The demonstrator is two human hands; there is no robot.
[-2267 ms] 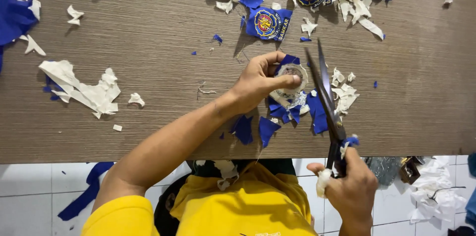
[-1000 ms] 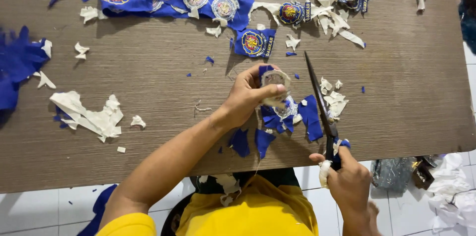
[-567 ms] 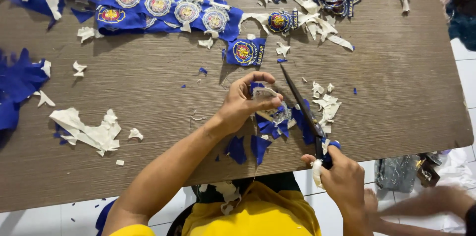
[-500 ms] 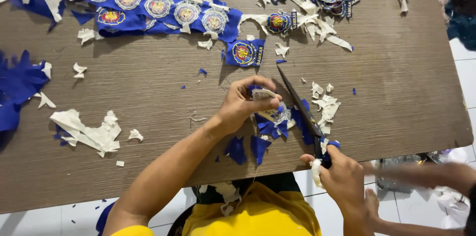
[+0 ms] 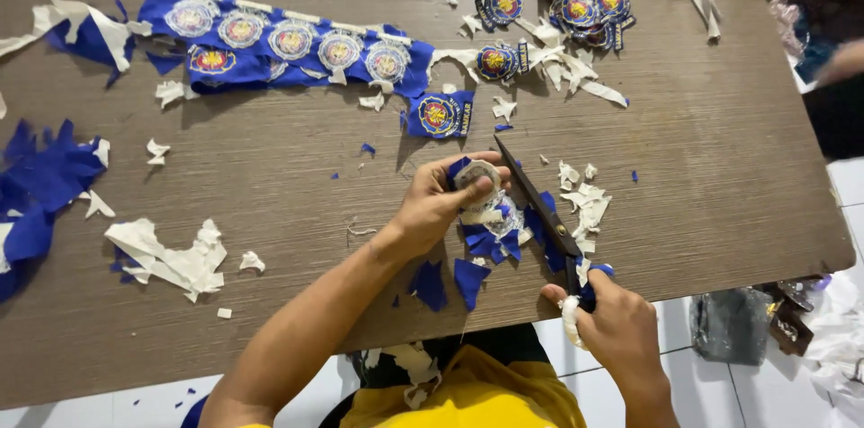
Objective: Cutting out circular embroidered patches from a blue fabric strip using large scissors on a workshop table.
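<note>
My left hand [image 5: 438, 206] pinches a round embroidered patch [image 5: 475, 178] with blue fabric around it, held just above the brown wooden table [image 5: 702, 149]. My right hand [image 5: 612, 329] grips the handles of black scissors [image 5: 538, 210] at the table's near edge. The blades point up and left and meet the right side of the patch. Blue and white offcuts [image 5: 490, 243] lie under and below the patch.
A blue fabric strip of several uncut round patches [image 5: 288, 41] lies at the back. Cut patches [image 5: 585, 5] are piled at the back right, one single patch [image 5: 439, 115] nearer. White backing scraps [image 5: 166, 257] and blue scraps [image 5: 40, 185] lie left. Another person's blurred hand [image 5: 841, 59] is at the right edge.
The view has shifted, so the table sits lower and more to the right in frame. The scissors have swung from nearly upright to a leftward slant against the patch. Both hands keep their hold.
</note>
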